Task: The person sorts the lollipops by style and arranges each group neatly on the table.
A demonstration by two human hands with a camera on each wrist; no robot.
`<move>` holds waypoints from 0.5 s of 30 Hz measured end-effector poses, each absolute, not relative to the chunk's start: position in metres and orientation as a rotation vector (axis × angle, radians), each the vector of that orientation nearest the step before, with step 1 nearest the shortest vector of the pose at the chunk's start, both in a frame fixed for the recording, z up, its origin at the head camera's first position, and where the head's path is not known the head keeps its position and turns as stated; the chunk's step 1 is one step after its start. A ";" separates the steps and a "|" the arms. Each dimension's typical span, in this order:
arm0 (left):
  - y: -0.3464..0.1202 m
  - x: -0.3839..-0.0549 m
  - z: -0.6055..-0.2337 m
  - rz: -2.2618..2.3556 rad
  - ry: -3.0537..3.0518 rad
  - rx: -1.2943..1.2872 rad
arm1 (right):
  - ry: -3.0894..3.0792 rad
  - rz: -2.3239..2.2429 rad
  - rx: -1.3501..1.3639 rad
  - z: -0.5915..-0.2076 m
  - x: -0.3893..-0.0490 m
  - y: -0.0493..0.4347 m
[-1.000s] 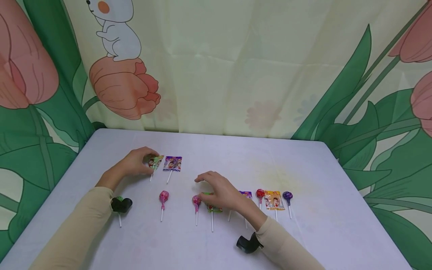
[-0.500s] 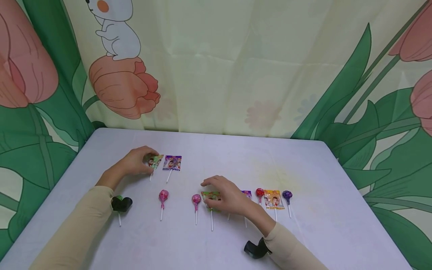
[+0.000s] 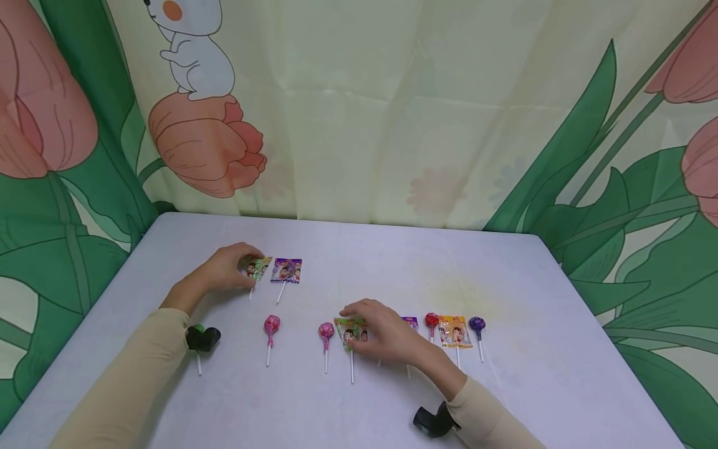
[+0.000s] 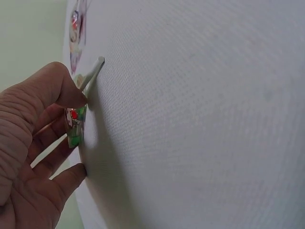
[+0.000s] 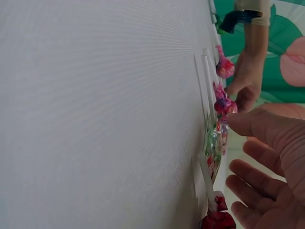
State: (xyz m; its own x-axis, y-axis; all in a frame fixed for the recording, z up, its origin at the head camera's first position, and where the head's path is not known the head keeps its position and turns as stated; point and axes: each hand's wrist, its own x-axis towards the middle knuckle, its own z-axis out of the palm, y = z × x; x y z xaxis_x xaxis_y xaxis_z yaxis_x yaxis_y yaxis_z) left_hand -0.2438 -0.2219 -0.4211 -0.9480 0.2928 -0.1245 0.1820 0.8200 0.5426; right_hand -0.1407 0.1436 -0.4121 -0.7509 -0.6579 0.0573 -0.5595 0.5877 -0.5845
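Floral backdrop (image 3: 359,137) up top, white-covered table (image 3: 303,411) across the lower frame.

Left hand (image 3: 229,268), upper left of the table: thumb and fingers curl round a yellow-green packet (image 3: 258,269), white stick poking out by the thumb. Can't tell how hard I'm squeezing. Right hand (image 3: 387,333), lower centre: fingers apart, loosely bent, nothing held, over the right part of a green packet (image 3: 346,333). Can't tell if my thumb touches that wrapper.

Outward: purple packet (image 3: 287,271) sits just right of the yellow-green one. Pink lollipop (image 3: 272,324) lies below that pair; second pink lollipop (image 3: 326,331) just left of the green packet. Right of my right hand, rough row: half-hidden purple-edged packet (image 3: 411,322), red lollipop (image 3: 431,320), orange packet (image 3: 455,332), dark purple lollipop (image 3: 477,323). Black wrist camera (image 3: 203,339) by my left cuff mostly hides another lollipop, lower left.

My read: step in hand is placing or straightening the yellow-green packet beside the purple one, close to done. Next move calls for a clean left release, no dragging the wrapper. If the right goes for the green packet, pinch stick or wrapper edge; pink neighbour is easy to knock.
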 end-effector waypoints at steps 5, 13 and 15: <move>-0.225 -0.243 -0.422 0.813 2.799 0.365 | 2.629 -0.885 -1.033 -0.415 -0.139 0.147; -0.225 -0.245 -0.422 0.814 2.788 0.372 | 2.590 -0.888 -0.954 -0.417 -0.137 0.151; -0.224 -0.245 -0.421 0.811 2.785 0.372 | 2.584 -0.887 -0.955 -0.417 -0.138 0.151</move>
State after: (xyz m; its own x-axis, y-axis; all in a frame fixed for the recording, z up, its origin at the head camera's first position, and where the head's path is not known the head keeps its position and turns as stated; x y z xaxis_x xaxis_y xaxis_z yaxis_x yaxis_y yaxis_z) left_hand -0.2453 -0.2243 -0.4212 -0.9445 0.2994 -0.1353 0.1800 0.8161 0.5492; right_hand -0.1378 0.1508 -0.4166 -0.7550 -0.6554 -0.0193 -0.5054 0.6005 -0.6197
